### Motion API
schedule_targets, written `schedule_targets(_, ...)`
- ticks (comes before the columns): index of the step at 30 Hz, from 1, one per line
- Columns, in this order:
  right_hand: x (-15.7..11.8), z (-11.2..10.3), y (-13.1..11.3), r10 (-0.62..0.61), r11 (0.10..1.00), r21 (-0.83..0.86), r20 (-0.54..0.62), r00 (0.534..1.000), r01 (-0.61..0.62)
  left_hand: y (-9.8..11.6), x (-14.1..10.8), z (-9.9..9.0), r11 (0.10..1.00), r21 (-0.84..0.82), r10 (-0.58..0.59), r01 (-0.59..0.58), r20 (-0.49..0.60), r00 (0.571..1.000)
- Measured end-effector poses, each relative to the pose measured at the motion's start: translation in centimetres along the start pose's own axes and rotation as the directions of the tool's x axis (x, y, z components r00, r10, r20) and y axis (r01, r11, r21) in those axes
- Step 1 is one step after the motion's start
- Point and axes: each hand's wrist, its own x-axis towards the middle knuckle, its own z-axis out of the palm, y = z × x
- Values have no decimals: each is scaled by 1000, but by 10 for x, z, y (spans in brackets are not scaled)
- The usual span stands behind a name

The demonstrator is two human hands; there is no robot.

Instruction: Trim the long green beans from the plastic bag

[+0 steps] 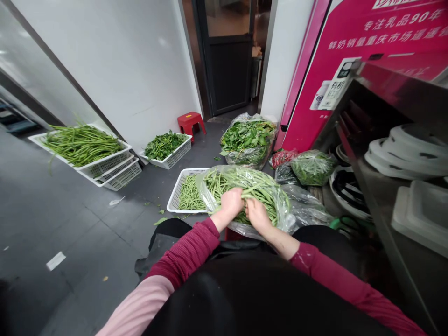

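Observation:
In front of me a clear plastic bag (pixel 285 205) lies wide open, full of long green beans (pixel 268 189). Over its middle, my left hand (pixel 231 203) is closed with fingers curled around green beans that stick out to its right. Close beside it, my right hand (pixel 258 214) pinches at the beans, its fingertips partly hidden. Touching the bag on the left is a white basket (pixel 170 204) holding short pieces of green bean (pixel 191 192).
Stacked white baskets (pixel 121 175) with long green stalks stand left. Behind are a basket of leafy greens (pixel 164 145), a red stool (pixel 191 123) and a large bag of leaves (pixel 248 137). Bagged vegetables (pixel 312 168) and a metal shelf (pixel 381 224) with white dishes border the right.

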Motion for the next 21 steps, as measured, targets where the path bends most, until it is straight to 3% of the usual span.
schedule_targets(2,2,-10,-7,-186,966,-193,-58,981,171,-3,9,-10,982,-99,-159,161,29,987)
schedule_targets(3,5,-16,-10,-211,955,-230,-89,974,186,-3,13,-15,967,-130,-215,220,49,975)
schedule_targets(5,11,-27,-11,-107,982,-163,-35,994,100,-1,21,-26,927,-228,-283,298,96,954)
schedule_targets(7,14,-32,-5,51,997,-71,116,992,-43,4,27,-35,828,-414,-330,378,184,926)
schedule_targets(10,9,-29,14,178,983,-24,312,933,-180,14,35,-44,609,-658,-303,443,323,897)
schedule_targets(13,-4,-22,30,223,956,76,443,868,-284,18,39,-50,472,-750,-270,464,378,886)
schedule_targets(18,-16,-19,33,214,909,166,601,770,-382,17,37,-58,349,-789,-253,506,440,861)
schedule_targets(21,-18,-21,33,199,909,182,598,776,-374,15,33,-62,354,-802,-198,480,438,877)
